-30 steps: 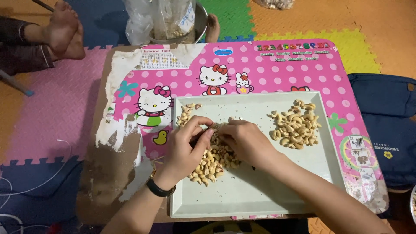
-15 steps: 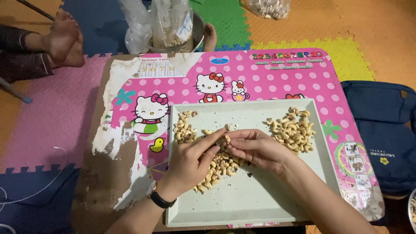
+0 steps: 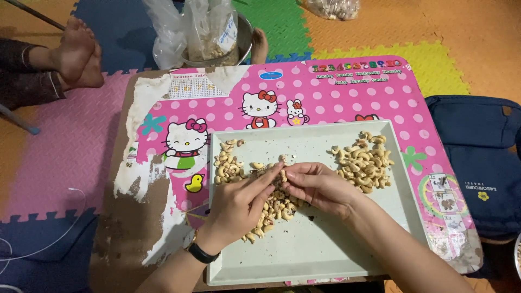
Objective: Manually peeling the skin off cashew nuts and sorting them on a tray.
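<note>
A pale tray (image 3: 325, 260) is set on a low pink worktop (image 3: 336, 103) with cartoon prints. Cashew nuts are seen in three lots on it: a heap at the right (image 3: 364, 161), a smaller scatter at the left (image 3: 227, 167), and a middle pile (image 3: 274, 209) partly covered by the hands. Judging by this split, part of the sorting appears done, with the right heap already set aside and the middle pile left to be gone through; which lot is finished and which is not cannot be read with certainty.

The left hand (image 3: 239, 209) and the right hand (image 3: 320, 187) are brought together over the middle pile, fingertips meeting. A single nut (image 3: 283, 175) seems to be pinched between them, both grips closed tight around it, though it is small and half hidden by the fingers. A dark watch (image 3: 202, 253) is worn on the left wrist. Beyond the worktop a metal bowl (image 3: 244, 38) lined with a plastic bag stands on foam floor mats (image 3: 70, 157).
</note>
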